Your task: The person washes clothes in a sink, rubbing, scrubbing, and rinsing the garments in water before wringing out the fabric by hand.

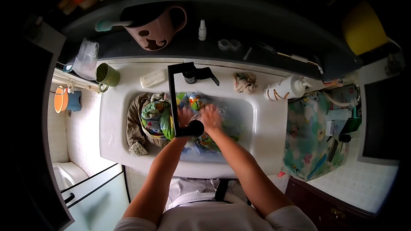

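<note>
Both my hands are down in the white sink (269, 145), pressed into a wet, colourful patterned cloth (197, 102) in cloudy water. My left hand (184, 115) is bunched on the cloth and partly covered by the black faucet (173, 90). Beside it, my right hand (210, 117) has its fingers bent over the same cloth; they look slightly blurred. Left of my hands, a bundled green printed cloth (157, 115) lies against a brown garment (136, 124) along the basin's left side. Some of the cloth is under water.
A soap bar (153, 78), green cup (107, 77), crumpled cloth (245, 83) and pump bottle (280, 89) stand around the sink's back rim. Above, a dark shelf (239, 66) holds a pink mug (152, 28) and a small white bottle (202, 31). A floral-covered surface (306, 137) is at right.
</note>
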{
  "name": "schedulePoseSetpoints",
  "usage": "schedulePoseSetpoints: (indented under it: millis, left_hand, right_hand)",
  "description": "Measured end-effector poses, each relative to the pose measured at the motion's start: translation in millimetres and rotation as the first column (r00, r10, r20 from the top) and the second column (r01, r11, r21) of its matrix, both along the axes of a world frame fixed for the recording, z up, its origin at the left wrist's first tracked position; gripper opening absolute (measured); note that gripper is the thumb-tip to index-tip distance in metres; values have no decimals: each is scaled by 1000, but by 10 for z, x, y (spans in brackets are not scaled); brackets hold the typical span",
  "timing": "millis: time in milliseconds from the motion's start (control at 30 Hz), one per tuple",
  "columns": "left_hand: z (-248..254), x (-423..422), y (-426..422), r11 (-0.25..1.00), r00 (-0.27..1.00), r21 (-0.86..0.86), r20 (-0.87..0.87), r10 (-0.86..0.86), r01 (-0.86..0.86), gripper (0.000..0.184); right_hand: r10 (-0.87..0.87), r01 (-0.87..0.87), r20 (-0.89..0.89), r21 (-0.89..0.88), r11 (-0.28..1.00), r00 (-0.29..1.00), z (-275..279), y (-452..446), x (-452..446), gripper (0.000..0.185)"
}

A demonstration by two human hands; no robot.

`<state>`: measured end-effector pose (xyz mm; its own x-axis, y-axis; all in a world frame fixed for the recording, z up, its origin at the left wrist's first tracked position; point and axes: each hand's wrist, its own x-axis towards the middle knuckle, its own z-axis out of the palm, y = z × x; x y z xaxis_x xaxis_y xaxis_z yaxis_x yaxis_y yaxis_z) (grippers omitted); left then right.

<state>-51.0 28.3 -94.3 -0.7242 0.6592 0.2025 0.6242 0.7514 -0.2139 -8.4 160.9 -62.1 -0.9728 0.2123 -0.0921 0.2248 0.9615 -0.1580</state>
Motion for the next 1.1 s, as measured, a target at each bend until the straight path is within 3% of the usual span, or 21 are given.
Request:
schedulePoseSetpoints:
  millis: [33, 100, 133, 167, 233, 267, 300, 333, 433, 467, 500, 567, 633, 667, 700, 733, 800, 833, 967, 1033, 1100]
  left_hand:
    - [128, -3, 31, 1000, 1000, -1, 1, -28, 28, 37]
    - [12, -72, 43, 985, 963, 158, 267, 29, -73, 36]
    - [487, -4, 55, 981, 985, 192, 166, -52, 19, 39]
    - [846, 21, 26, 973, 972, 230, 227, -66, 13, 32]
    - [906, -100, -207, 863, 886, 497, 436, -157, -92, 28]
    - [1184, -109, -329, 814, 848, 550, 509, -146, -189, 26]
    - [1416, -172, -443, 771, 870, 612, 464, -167, -178, 31]
    - [1525, -227, -553, 775, 923, 608, 374, -87, -174, 36]
    - [1602, -331, -850, 794, 943, 515, 253, 217, -321, 56]
    - [1501, -383, -957, 766, 894, 482, 355, 273, -425, 72]
    - [1375, -427, -1044, 736, 853, 451, 395, 342, -504, 83]
    - [1333, -477, -1146, 592, 700, 420, 600, 386, -687, 95]
    - [1288, -558, -1251, 449, 486, 303, 788, 378, -841, 105]
    - [987, -641, -1379, 415, 450, 282, 801, 394, -865, 108]
    - [676, -715, -1483, 393, 488, 339, 784, 384, -855, 107]
    - [783, -659, -1377, 431, 466, 276, 768, 438, -859, 103]
    - [1055, -608, -1131, 504, 453, 189, 754, 475, -843, 96]
    - [1125, -612, -1039, 539, 453, 166, 763, 460, -826, 93]
    - [839, -535, -796, 625, 594, 274, 707, 384, -731, 70]
    - [821, -370, -699, 666, 720, 400, 623, 306, -629, 52]
    - [659, -198, -677, 678, 819, 520, 531, 219, -519, 47]
  right_hand:
    - [11, -13, 44, 46, 999, 999, 168, -11, -29, 27]
    - [24, -42, 132, 136, 990, 991, 402, -51, -57, 28]
    - [17, -10, -99, 76, 997, 995, 322, -27, -7, 33]
    - [49, -48, -44, 28, 998, 998, 368, 42, 8, 39]
    - [-67, 53, -68, -186, 981, 995, 528, 119, -30, 37]
    - [-62, 33, -169, -169, 985, 984, 589, 125, -60, 40]
    - [-52, 11, -270, -151, 988, 962, 641, 123, -104, 43]
    - [-39, -11, -367, -134, 991, 929, 678, 99, -152, 47]
    - [24, -65, -267, -147, 987, 963, 684, -110, -284, 50]
    - [59, -76, -151, -113, 991, 987, 687, -168, -336, 45]
    - [73, -82, -148, -55, 995, 986, 392, -225, -380, 36]
    - [201, -204, -38, -98, 974, 979, 443, -266, -372, 26]
    - [436, -439, -70, -37, 898, 897, 468, -183, -259, 14]
    - [310, -346, -160, -332, 877, 937, 613, -148, -137, 10]
    - [162, -273, -234, -600, 752, 959, 774, -116, -14, 7]
    - [189, -269, -193, -605, 750, 963, 924, -134, 98, 7]
    - [393, -426, -167, -421, 801, 904, 918, -107, 351, 11]
    - [563, -578, -133, -220, 786, 816, 886, -51, 491, 14]
    - [470, -494, -153, -272, 826, 870, 1050, 114, 1041, 19]
    - [459, -472, -120, -296, 830, 881, 1091, 174, 1224, 18]
    - [443, -448, -101, -351, 822, 891, 1168, 251, 1296, 17]
